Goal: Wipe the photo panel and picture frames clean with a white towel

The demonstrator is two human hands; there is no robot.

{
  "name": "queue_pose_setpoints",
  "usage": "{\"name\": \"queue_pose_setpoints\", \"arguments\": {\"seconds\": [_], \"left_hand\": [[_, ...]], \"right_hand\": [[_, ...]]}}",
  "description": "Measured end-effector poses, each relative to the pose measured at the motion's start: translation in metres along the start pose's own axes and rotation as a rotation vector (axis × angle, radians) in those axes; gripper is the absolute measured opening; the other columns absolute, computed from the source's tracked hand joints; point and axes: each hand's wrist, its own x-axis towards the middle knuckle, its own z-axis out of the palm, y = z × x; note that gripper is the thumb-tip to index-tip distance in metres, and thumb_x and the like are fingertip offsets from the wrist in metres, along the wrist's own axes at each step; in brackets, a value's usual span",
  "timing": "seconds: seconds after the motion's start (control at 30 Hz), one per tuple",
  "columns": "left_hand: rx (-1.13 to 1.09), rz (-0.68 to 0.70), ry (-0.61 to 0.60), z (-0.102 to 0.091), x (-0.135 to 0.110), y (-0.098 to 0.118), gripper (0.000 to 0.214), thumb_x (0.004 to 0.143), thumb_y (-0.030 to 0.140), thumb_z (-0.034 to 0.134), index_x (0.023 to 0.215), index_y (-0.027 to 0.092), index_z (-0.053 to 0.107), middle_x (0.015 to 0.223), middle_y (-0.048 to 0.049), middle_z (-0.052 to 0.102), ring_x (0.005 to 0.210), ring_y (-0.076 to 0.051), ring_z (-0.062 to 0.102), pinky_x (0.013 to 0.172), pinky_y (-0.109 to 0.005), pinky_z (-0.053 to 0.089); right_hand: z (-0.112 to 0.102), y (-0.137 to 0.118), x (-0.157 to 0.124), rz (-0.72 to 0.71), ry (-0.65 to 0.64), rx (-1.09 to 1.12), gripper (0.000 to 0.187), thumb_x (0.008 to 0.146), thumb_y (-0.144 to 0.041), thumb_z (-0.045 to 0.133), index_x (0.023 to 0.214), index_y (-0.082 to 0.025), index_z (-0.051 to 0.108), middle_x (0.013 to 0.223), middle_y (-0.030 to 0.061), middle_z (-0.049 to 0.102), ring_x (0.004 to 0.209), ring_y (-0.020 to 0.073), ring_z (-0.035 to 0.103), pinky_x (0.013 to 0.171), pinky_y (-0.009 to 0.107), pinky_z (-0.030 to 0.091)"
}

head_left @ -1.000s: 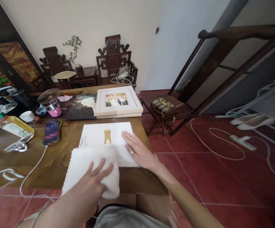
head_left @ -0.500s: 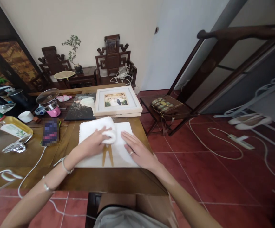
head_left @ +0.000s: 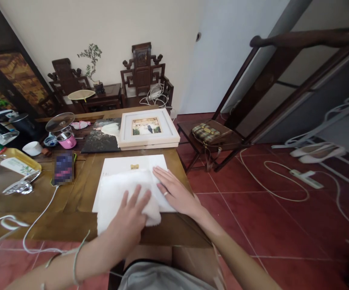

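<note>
A white flat panel lies near the front edge of the wooden table. My left hand has hold of a fluffy white towel, its fingers bent over the cloth and its thumb side out of sight. The towel covers much of the panel's lower part and hangs past its near edge. Above the towel, a small gold-coloured piece shows on the panel. My right hand, with a ring on one finger, rests flat on the panel's right side, fingers extended and holding nothing.
Behind the panel, a pale picture frame lies partly over a dark board. To the left are a phone on a white cable, an oil bottle, and a pink mug. A chair with a plaid bag stands right.
My left hand has drawn the towel toward me, from the panel's upper part to its near edge. The gold piece has come into view; the tan V-shaped part is now covered. My right hand stays put.
</note>
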Motion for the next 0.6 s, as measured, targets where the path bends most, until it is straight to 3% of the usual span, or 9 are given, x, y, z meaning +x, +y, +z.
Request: {"name": "queue_pose_setpoints", "arguments": {"seconds": [0.13, 0.27, 0.43, 0.6], "left_hand": [[-0.033, 0.070, 0.024, 0.017, -0.026, 0.011, 0.021, 0.076, 0.005, 0.057, 0.084, 0.014, 0.075, 0.159, -0.0085, 0.018, 0.144, -0.044, 0.013, 0.111, -0.066, 0.025], [-0.061, 0.071, 0.013, 0.012, -0.028, 0.010, 0.023, 0.072, 0.005, 0.059, 0.087, 0.014, 0.074, 0.160, -0.0089, 0.017, 0.145, -0.042, 0.011, 0.112, -0.065, 0.023], [-0.062, -0.008, -0.010, -0.011, 0.002, -0.009, 0.037, 0.072, 0.000, 0.052, 0.101, 0.013, 0.071, 0.157, -0.0108, 0.026, 0.145, -0.039, 0.015, 0.113, -0.062, 0.026], [-0.004, -0.117, 0.068, -0.022, 0.050, -0.033, 0.047, 0.075, -0.004, 0.048, 0.115, 0.012, 0.067, 0.154, -0.0132, 0.033, 0.144, -0.040, 0.020, 0.109, -0.063, 0.030]], "right_hand": [[-0.002, -0.002, 0.001, 0.007, -0.012, -0.010, 0.050, 0.098, -0.030, 0.035, 0.146, -0.016, 0.040, 0.151, 0.0135, 0.039, 0.143, 0.0223, 0.031, 0.118, 0.051, 0.024], [-0.001, -0.002, 0.001, 0.009, -0.003, -0.002, 0.049, 0.098, -0.031, 0.036, 0.146, -0.018, 0.040, 0.151, 0.0128, 0.040, 0.142, 0.0227, 0.032, 0.117, 0.051, 0.025], [0.001, 0.000, 0.000, -0.001, 0.014, 0.016, 0.049, 0.098, -0.031, 0.037, 0.147, -0.020, 0.039, 0.151, 0.0117, 0.040, 0.142, 0.0228, 0.033, 0.117, 0.052, 0.025], [0.001, 0.002, 0.000, 0.006, 0.016, 0.070, 0.050, 0.097, -0.030, 0.039, 0.146, -0.021, 0.040, 0.151, 0.0104, 0.040, 0.142, 0.0229, 0.032, 0.117, 0.053, 0.024]]}}
